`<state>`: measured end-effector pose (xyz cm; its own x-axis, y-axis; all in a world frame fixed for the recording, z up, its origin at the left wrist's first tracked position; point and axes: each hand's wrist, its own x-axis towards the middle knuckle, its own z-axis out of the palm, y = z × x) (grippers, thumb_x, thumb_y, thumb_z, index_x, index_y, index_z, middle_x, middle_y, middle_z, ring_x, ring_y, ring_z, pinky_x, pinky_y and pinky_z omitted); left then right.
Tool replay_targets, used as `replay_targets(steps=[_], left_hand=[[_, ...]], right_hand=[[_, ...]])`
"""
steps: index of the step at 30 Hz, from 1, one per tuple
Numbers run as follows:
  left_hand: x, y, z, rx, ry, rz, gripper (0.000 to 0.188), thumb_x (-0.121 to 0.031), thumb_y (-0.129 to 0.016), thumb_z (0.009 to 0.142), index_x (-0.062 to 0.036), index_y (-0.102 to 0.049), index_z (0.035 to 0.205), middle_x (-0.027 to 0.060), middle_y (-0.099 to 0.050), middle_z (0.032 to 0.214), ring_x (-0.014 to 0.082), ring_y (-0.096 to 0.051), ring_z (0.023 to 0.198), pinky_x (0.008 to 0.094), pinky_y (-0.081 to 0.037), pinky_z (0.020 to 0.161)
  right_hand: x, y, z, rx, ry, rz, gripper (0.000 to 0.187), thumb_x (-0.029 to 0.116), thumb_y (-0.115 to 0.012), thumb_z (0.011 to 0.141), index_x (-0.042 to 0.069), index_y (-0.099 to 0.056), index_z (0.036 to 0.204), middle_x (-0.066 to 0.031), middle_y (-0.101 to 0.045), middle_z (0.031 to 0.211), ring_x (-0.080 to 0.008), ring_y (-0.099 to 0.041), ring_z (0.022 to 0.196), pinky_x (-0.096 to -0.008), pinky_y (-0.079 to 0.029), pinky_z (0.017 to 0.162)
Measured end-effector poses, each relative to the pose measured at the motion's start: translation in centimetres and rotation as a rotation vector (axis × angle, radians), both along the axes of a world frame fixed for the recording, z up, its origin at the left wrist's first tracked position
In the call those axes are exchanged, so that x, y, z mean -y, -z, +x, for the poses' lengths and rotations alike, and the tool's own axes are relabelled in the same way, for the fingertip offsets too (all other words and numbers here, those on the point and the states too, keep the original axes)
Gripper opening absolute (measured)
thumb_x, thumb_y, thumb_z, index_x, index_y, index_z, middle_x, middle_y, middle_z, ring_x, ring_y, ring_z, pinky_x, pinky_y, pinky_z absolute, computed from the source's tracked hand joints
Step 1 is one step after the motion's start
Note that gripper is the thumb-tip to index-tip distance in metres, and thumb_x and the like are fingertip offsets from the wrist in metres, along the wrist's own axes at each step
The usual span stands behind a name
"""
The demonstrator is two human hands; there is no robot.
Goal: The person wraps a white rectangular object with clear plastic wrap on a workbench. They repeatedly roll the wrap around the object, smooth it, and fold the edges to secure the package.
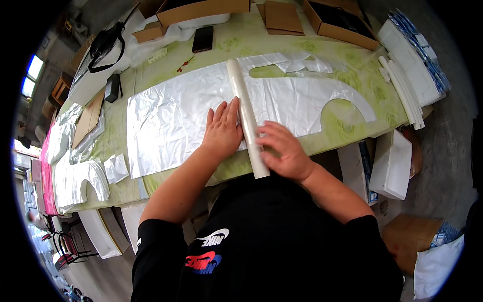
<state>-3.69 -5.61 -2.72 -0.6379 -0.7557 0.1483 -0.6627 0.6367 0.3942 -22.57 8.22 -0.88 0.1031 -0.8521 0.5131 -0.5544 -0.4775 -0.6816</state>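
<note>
A thin white plastic sheet [173, 116] with curved cut-outs, shaped like a disposable apron, is spread across the table. Across it lies a long pale tube or roll [245, 110], its near end reaching past the table's front edge. My left hand [223, 128] rests flat on the sheet, fingers stretched out and their tips against the tube's left side. On the other side, my right hand [285, 151] is slightly blurred, its fingers apart and a little bent close to the tube. Whether it touches the tube I cannot tell.
The table has a green flowered cover [216, 180]. At the back are a black phone [203, 40] and cardboard boxes [342, 25]. White plastic pieces [80, 181] lie at left, near a small black box [112, 88]. White rolls [402, 93] line the right edge.
</note>
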Motion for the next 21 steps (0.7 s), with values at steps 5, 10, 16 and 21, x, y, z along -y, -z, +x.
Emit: replay_targets(steps=[5, 10, 16, 21], left_hand=[[0.6, -3.2, 1.1, 0.011, 0.051, 0.046, 0.077, -0.016, -0.061, 0.092, -0.0149, -0.032, 0.163, 0.0140, -0.031, 0.168, 0.0418, -0.026, 0.155, 0.0627, -0.019, 0.125], [2.2, -4.7, 0.7, -0.143, 0.308, -0.102, 0.051, -0.015, -0.068, 0.092, -0.0179, -0.061, 0.143, 0.0108, -0.044, 0.161, 0.0408, -0.034, 0.152, 0.0607, -0.027, 0.122], [3.9, -2.2, 2.1, -0.399, 0.332, -0.090, 0.031, -0.038, -0.069, 0.096, -0.0147, -0.075, 0.116, 0.0081, -0.064, 0.137, 0.0406, -0.044, 0.145, 0.0606, -0.032, 0.117], [0.9, -2.2, 5.5, -0.166, 0.168, -0.051, 0.041, -0.039, -0.075, 0.089, -0.0196, -0.073, 0.125, 0.0078, -0.059, 0.141, 0.0382, -0.038, 0.148, 0.0612, -0.028, 0.121]], right_hand=[[0.8, -0.2, 2.1, -0.197, -0.171, 0.001, 0.029, 0.016, -0.076, 0.082, 0.010, -0.075, 0.110, -0.0083, -0.069, 0.126, -0.0396, -0.051, 0.135, -0.0532, -0.039, 0.116], [0.9, -1.7, 2.6, -0.107, -0.210, 0.085, 0.032, 0.013, -0.076, 0.081, 0.009, -0.073, 0.112, -0.0096, -0.070, 0.114, -0.0374, -0.058, 0.122, -0.0509, -0.043, 0.110], [3.2, -0.2, 1.6, -0.213, 0.239, -0.078, 0.041, 0.015, -0.078, 0.080, 0.011, -0.070, 0.120, -0.0166, -0.058, 0.132, -0.0403, -0.051, 0.128, -0.0527, -0.040, 0.112], [10.2, 1.1, 0.7, -0.537, 0.424, -0.009, 0.056, 0.029, -0.080, 0.083, 0.018, -0.067, 0.136, -0.0220, -0.036, 0.159, -0.0465, -0.028, 0.149, -0.0602, -0.026, 0.121]])
